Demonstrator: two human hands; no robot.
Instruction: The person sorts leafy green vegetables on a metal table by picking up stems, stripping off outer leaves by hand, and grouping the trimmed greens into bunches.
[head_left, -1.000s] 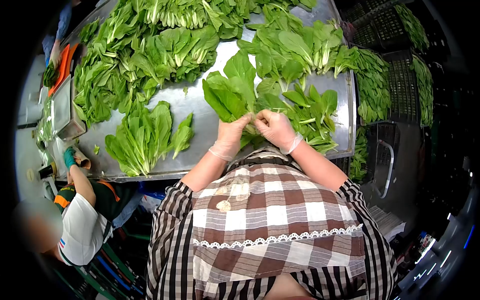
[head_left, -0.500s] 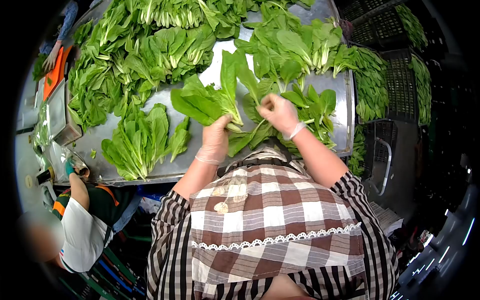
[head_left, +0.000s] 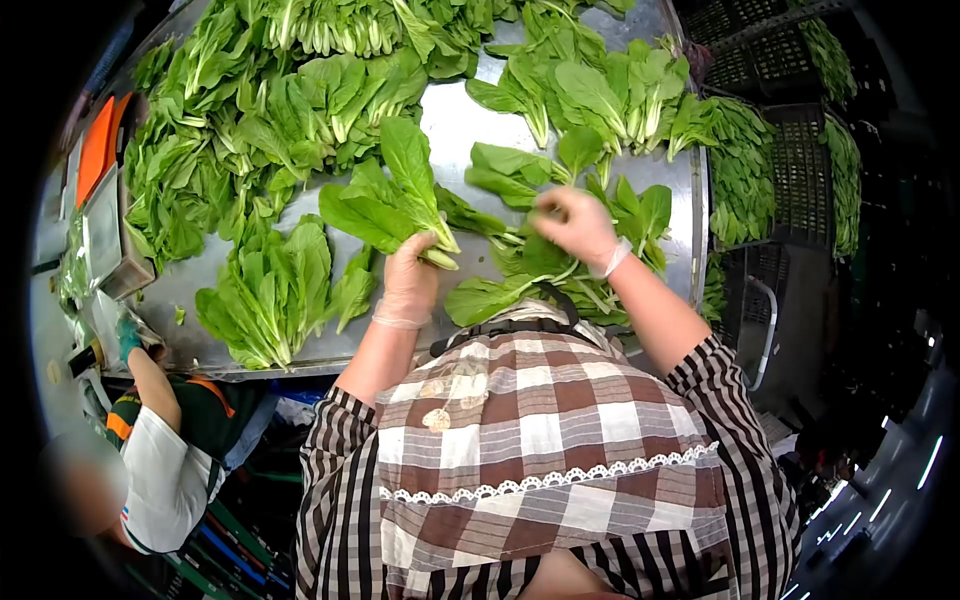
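Gloved left hand (head_left: 408, 277) closed around the stalk end of a bunch of greens (head_left: 385, 200), fingers wrapped tight, leaves fanning up and away from the grip, broad, dark green and unwilted, lifted clear of the steel table (head_left: 455, 125). Gloved right hand (head_left: 577, 226) just to the right, fingers curled down into a loose pile of leaves (head_left: 545, 265), pinching at stems there; blurred, so exact hold cannot be told. Left of the gripped bunch, a tidy stack of greens (head_left: 272, 290) lying flat near the table's front edge. Beyond both hands, larger heaps of greens (head_left: 300, 100) spread across the far side of the table. Right of the table, dark crates (head_left: 800, 170) lined with more leaves. Lower left, a co-worker's teal-gloved hand (head_left: 128, 336) at the table corner.
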